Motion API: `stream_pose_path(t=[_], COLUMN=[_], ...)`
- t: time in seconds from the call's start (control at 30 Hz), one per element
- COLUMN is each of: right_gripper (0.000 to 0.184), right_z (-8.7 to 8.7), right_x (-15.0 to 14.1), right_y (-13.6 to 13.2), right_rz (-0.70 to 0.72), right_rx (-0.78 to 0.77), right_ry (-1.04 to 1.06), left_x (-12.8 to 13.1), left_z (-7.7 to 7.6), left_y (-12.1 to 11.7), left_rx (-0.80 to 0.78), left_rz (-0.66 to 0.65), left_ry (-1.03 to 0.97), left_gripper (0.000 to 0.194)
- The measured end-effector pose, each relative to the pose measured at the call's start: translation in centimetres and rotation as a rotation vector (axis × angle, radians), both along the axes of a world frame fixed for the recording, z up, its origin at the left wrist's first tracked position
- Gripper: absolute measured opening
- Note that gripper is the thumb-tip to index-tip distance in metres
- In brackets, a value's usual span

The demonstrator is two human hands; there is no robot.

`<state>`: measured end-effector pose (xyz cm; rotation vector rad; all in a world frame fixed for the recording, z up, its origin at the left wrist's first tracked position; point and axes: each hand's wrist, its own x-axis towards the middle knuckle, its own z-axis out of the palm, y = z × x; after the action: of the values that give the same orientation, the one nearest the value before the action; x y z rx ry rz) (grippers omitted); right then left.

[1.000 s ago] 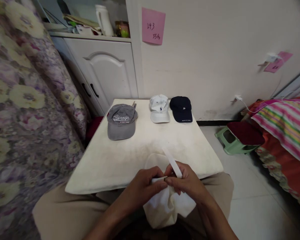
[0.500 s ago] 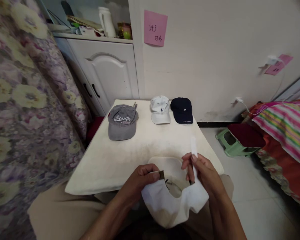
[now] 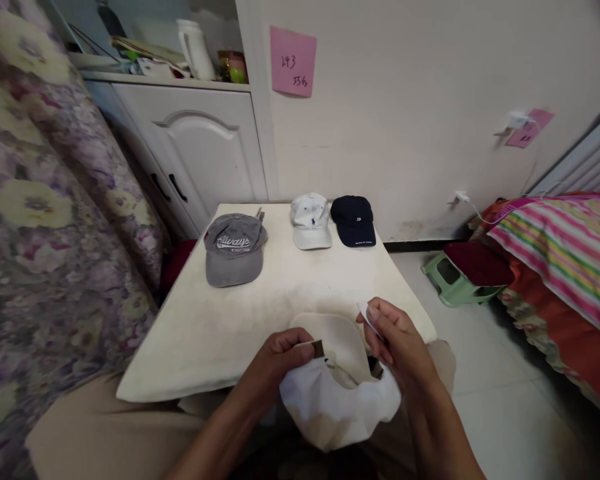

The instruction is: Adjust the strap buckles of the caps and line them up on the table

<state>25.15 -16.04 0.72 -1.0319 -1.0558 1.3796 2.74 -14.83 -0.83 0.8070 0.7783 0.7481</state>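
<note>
A white baseball cap (image 3: 337, 408) is held over the table's near edge, its back opening facing up and its brim (image 3: 327, 327) pointing away from me. My left hand (image 3: 284, 355) pinches the left side of the back opening, beside a brownish patch at the strap end. My right hand (image 3: 397, 337) is closed on the cap's white strap (image 3: 364, 311), whose tip sticks out past the fingers. A dark piece shows at the opening's right side, partly hidden by that hand.
On the cream-covered table (image 3: 180, 340) lie a grey cap (image 3: 234, 250), a pale cap (image 3: 311, 220) and a navy cap (image 3: 353, 220). A floral curtain (image 3: 40, 220) hangs at left. A green stool (image 3: 447, 287) and a bed (image 3: 565, 247) stand at right.
The strap was standing upright from my right hand; now it is bent over, with a short tip pointing left. My right hand has shifted slightly left and up. The view has turned a little right.
</note>
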Motion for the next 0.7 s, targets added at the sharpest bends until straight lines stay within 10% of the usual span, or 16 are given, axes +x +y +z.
stream_pose_path(t=[0.7], right_gripper=[0.025], right_z=[0.5], right_x=[-4.2], right_y=[-1.2], right_rz=[0.019], right_rx=[0.223], right_ry=[-0.504], left_x=[-0.4], left_z=[-2.2], left_y=[-0.1], left_rx=[-0.15], left_rz=[0.099], left_ry=[-0.153], left_gripper=[0.035])
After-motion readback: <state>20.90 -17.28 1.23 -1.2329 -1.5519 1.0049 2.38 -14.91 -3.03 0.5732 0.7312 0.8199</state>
